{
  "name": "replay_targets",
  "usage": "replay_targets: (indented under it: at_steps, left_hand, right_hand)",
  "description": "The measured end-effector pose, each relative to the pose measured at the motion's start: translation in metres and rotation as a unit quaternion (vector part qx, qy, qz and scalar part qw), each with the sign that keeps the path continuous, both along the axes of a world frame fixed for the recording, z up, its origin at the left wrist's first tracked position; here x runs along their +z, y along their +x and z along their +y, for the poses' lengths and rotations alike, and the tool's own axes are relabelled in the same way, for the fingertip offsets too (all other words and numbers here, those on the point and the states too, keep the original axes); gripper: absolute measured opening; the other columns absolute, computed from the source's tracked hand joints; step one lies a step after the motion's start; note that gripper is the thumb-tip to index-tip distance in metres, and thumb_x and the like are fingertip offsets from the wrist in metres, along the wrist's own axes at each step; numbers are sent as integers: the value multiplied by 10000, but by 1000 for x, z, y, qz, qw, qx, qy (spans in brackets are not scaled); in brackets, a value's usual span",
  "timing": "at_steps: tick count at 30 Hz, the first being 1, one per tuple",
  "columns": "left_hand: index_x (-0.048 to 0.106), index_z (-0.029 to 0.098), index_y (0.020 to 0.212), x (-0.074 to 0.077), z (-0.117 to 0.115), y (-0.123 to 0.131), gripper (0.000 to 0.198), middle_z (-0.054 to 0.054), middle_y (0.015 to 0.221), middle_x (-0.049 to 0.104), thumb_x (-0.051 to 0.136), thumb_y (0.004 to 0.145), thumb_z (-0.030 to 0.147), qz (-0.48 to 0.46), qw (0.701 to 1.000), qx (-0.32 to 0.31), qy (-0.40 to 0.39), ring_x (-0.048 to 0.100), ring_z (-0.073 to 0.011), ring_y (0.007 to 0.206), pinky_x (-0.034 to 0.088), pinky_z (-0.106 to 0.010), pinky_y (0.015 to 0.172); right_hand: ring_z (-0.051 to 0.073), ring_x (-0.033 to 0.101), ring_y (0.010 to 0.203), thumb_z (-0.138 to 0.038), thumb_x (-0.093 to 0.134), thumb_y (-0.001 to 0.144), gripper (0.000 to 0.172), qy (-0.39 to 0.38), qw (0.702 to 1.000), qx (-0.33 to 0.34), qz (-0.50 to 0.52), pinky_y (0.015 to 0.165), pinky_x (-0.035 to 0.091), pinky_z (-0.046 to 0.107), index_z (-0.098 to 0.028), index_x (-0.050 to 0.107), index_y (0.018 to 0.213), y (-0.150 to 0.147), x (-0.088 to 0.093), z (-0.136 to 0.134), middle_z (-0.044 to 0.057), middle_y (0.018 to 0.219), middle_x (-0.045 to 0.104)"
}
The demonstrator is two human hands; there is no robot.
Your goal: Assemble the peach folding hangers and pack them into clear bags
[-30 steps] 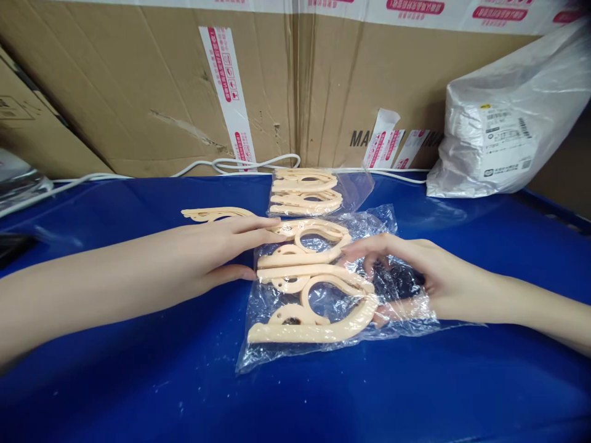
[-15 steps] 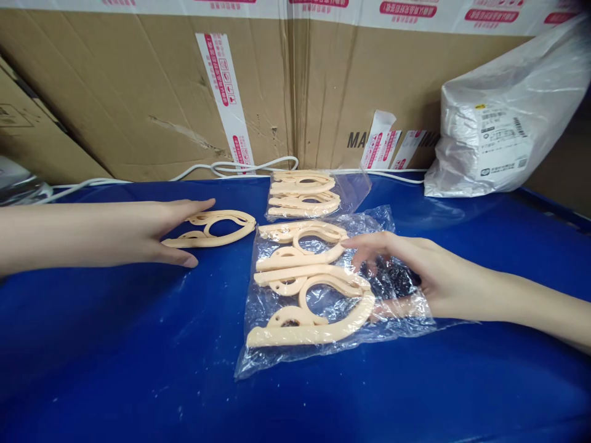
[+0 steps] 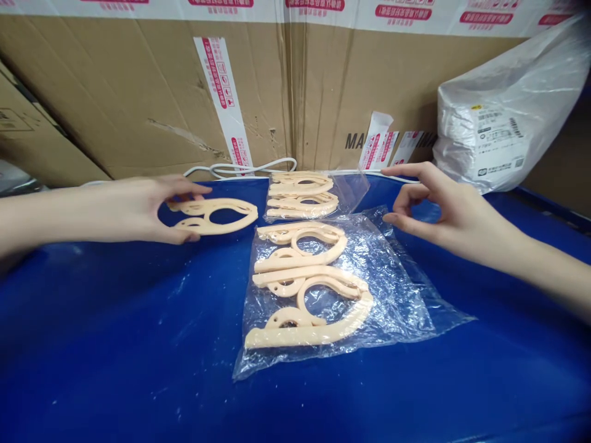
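My left hand (image 3: 152, 209) grips the left end of a beige folded hanger (image 3: 231, 231), thumb at its near side and fingers at its far side. Two more beige folded hangers (image 3: 318, 335) lie side by side in a large clear plastic bag (image 3: 401, 307) at the middle. Behind them is a smaller clear bag (image 3: 353, 187) with folded beige hangers (image 3: 309, 209) in it. My right hand (image 3: 438, 203) is raised above the table at the right, beyond the large bag's right part, fingers curved and apart, with nothing in it.
The table has a blue surface (image 3: 138, 357). Large cardboard boxes (image 3: 152, 92) stand along its back, with a white cable (image 3: 253, 166) in front of them. A white plastic-wrapped parcel (image 3: 489, 117) with a label sits at the back right.
My left hand has closed on the single hanger, which now sits slightly farther back. My right hand has let go of the large bag and moved up and away to the right.
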State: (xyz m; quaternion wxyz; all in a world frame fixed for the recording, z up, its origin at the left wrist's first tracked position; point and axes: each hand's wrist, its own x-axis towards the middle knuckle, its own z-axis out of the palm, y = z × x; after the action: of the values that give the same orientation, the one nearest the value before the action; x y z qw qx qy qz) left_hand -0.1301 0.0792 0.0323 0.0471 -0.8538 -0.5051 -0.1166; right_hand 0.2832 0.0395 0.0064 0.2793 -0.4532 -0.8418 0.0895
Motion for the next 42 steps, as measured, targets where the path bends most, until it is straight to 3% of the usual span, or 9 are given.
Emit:
replay_targets:
  at_steps: [3, 7, 11, 16, 25, 33, 35, 37, 42]
  left_hand:
    - [470, 157, 1384, 14, 1, 1, 756, -40, 1231, 545, 455, 827, 667, 50, 998, 16, 27, 596, -260, 1055, 445, -436, 1015]
    - [379, 155, 1458, 19, -16, 25, 847, -43, 1266, 464, 459, 807, 691, -23, 992, -7, 123, 559, -276, 1092, 388, -450, 1048]
    - [390, 146, 1453, 5, -53, 72, 705, -102, 1289, 513, 578, 838, 436, -42, 986, -54, 150, 587, -252, 1044, 493, -359, 950]
    - [355, 129, 1452, -15, -89, 110, 699, -130, 1271, 541, 598, 841, 366, -112, 969, -177, 131, 587, -264, 1102, 555, -364, 901]
    - [280, 310, 1475, -28, -91, 118, 718, -56, 1367, 504, 621, 842, 307, -163, 963, -201, 72, 558, -253, 1188, 558, -378, 964]
    - [190, 222, 1528, -26, -89, 122, 876, -95, 1497, 378, 645, 847, 533, -155, 970, -182, 36, 426, -303, 1339, 463, -464, 1090]
    - [153, 252, 1543, -25, -86, 118, 906, -69, 1579, 267, 610, 846, 608, -142, 976, -165, -17, 326, -329, 1419, 388, -508, 1146]
    - [134, 284, 1549, -25, -84, 112, 875, -46, 1614, 213, 568, 869, 623, -117, 979, -156, -59, 272, -335, 1454, 341, -520, 1169]
    - [108, 302, 1556, -30, -80, 101, 865, -47, 1629, 181, 555, 885, 616, -50, 978, -169, -111, 241, -331, 1468, 333, -500, 1167]
  right_hand:
    - [206, 596, 724, -383, 575, 894, 523, 30, 999, -19, 6, 679, 517, 378, -249, 423, 1376, -1, 1, -3, -9, 754, 579]
    - [219, 613, 790, -370, 571, 897, 470, 89, 996, -2, -3, 767, 520, 408, -259, 460, 1340, -6, 3, -12, 16, 860, 608]
    - [294, 602, 1047, -416, 628, 868, 492, 144, 987, 57, -40, 896, 501, 473, -245, 496, 1311, -17, 3, -24, 89, 1147, 616]
    - [335, 480, 1281, -452, 703, 824, 631, 143, 978, 140, -54, 1014, 443, 511, -276, 439, 1369, -29, 0, -41, 115, 1390, 503]
    - [329, 497, 1269, -450, 661, 866, 684, 116, 978, 157, -73, 976, 462, 495, -326, 348, 1461, -37, -2, -45, 76, 1447, 492]
    - [297, 562, 1155, -498, 692, 827, 706, 157, 977, 130, -57, 961, 477, 473, -279, 414, 1438, -23, 15, -34, 64, 1344, 572]
    - [293, 520, 1238, -490, 719, 806, 811, 121, 987, 99, -28, 1051, 435, 452, -312, 334, 1497, -3, 27, -24, 52, 1431, 495]
    - [275, 522, 1252, -469, 733, 795, 850, 45, 997, 53, -35, 964, 498, 360, -341, 300, 1516, 21, 40, -12, 45, 1380, 536]
    - [215, 693, 926, -613, 729, 682, 932, -115, 990, -47, -69, 772, 523, 362, -385, 338, 1497, 70, 56, 9, 61, 1332, 613]
